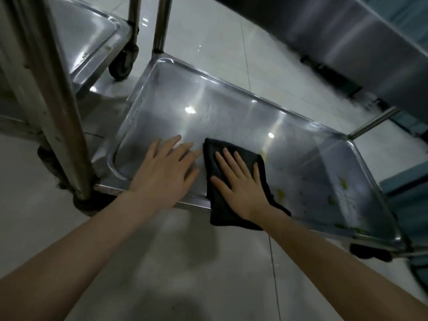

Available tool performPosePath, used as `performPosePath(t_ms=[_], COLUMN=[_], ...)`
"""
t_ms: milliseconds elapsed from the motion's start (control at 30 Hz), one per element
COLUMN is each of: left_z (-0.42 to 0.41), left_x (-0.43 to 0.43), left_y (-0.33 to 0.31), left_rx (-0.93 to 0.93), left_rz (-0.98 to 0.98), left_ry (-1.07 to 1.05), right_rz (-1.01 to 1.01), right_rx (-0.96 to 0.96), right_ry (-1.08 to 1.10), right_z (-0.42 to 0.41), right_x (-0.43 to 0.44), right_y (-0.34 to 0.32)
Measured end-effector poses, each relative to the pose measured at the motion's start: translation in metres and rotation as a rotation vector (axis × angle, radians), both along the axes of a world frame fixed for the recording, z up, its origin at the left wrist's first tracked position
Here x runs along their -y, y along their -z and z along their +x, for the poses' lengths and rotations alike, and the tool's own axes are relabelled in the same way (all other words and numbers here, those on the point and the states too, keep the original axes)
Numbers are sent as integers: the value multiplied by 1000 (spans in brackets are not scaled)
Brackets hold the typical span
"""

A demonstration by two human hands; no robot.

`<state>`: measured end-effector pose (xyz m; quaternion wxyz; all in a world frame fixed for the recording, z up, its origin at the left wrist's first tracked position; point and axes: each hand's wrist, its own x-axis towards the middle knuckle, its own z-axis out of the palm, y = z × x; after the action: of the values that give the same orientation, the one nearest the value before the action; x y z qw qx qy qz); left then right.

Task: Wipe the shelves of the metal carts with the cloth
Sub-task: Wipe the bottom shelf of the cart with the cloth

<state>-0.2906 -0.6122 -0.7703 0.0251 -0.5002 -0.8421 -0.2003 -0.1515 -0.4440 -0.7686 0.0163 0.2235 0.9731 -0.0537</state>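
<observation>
The bottom shelf point(231, 112) of a metal cart lies low in front of me, a shallow steel tray with a raised rim. A black cloth point(218, 205) is spread on its near part and hangs over the near rim. My right hand point(240, 184) presses flat on the cloth with straight, spread fingers. My left hand point(165, 172) rests flat on the bare shelf just left of the cloth, fingers straight. Yellow-green smears point(333, 200) dot the right part of the shelf.
A thick cart post point(58, 107) rises at the left by the shelf's near corner, above a caster. A second cart's shelf point(85, 40) and wheel point(122, 63) stand at the back left. An upper shelf point(347, 42) overhangs at the top right. Pale tiled floor surrounds the carts.
</observation>
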Motion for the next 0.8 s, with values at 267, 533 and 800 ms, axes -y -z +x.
performPosePath(t_ms=[267,533,800], left_z=[1,4,75], left_x=[-1,-15,-67], left_y=[-1,-19,-15], left_rx=[-53,-132,74], left_rz=[-64,-266,-132], left_ry=[13,-11,-157], right_rz=[-81,5,-34], right_rx=[27,-66,14], right_ry=[298,-87,190], right_z=[-81,64,-7], right_x=[-105,-50,-143], right_y=[-2,10,-4])
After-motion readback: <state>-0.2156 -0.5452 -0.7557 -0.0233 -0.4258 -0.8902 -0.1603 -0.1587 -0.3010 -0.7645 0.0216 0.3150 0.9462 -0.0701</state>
